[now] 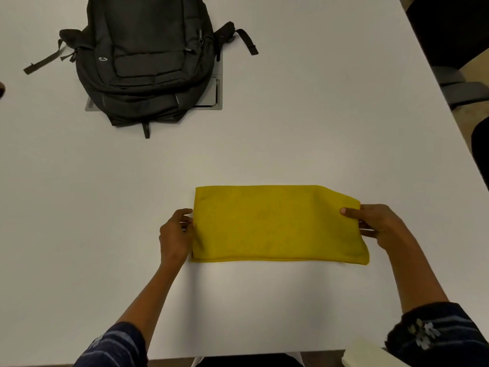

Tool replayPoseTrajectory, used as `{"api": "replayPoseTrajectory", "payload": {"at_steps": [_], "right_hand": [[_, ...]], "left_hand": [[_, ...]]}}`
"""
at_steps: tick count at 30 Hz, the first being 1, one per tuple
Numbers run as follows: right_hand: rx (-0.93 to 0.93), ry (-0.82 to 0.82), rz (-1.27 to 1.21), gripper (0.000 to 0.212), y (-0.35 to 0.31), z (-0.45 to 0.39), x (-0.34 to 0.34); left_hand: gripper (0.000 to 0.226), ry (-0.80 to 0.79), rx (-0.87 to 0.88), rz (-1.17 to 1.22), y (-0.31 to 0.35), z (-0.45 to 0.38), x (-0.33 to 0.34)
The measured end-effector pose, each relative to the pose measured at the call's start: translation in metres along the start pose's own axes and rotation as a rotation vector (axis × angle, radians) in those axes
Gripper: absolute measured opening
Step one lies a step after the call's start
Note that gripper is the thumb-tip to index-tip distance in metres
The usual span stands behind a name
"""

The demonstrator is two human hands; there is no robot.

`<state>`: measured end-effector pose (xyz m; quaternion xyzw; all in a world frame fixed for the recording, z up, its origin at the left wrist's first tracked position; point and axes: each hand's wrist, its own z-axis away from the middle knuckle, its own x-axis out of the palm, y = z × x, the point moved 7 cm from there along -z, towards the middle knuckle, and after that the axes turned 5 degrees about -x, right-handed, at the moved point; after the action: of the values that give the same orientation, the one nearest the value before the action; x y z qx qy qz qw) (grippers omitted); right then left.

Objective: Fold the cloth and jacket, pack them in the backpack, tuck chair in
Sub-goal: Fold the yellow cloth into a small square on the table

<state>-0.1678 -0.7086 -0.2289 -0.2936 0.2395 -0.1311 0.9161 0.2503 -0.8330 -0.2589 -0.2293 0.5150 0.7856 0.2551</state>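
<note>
A yellow cloth (275,225) lies folded into a long flat rectangle on the white table (79,207), close to the near edge. My left hand (176,234) pinches its left short edge. My right hand (378,225) grips its right short edge, thumb on top of the fabric. A black backpack (148,56) lies flat at the far left of the table, zipped shut, its straps spread to both sides. No jacket is in view.
A grey metal cable hatch (211,96) is set into the table, partly under the backpack. Dark chairs (460,83) stand beyond the table's right edge. A pale object (367,353) shows at the bottom right, below the table's near edge.
</note>
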Motion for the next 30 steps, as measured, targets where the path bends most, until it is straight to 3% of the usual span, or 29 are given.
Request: {"api": "replayPoseTrajectory", "payload": {"at_steps": [4, 7, 13, 20, 25, 30], "right_hand": [[-0.19, -0.117, -0.134, 0.04, -0.04, 0.033, 0.031], [-0.324, -0.148, -0.166, 0.046, -0.066, 0.056, 0.076], [-0.57, -0.096, 0.266, 0.06, -0.085, 0.082, 0.185], [-0.594, -0.117, 0.579, 0.066, -0.072, 0.088, 0.291], [-0.592, -0.065, 0.674, 0.045, -0.07, 0.088, 0.323], [-0.686, -0.057, 0.615, 0.031, -0.068, 0.089, 0.327]], "left_hand": [[0.028, -0.04, 0.005, 0.021, -0.004, -0.005, -0.003], [0.032, -0.052, 0.023, 0.048, -0.007, -0.007, -0.005], [0.018, -0.143, 0.059, 0.088, -0.013, -0.011, -0.003], [0.018, -0.165, 0.054, 0.104, -0.016, -0.017, -0.001], [0.027, -0.178, 0.08, 0.097, -0.013, -0.017, 0.004], [0.028, -0.177, 0.104, 0.083, -0.014, -0.021, 0.004]]}}
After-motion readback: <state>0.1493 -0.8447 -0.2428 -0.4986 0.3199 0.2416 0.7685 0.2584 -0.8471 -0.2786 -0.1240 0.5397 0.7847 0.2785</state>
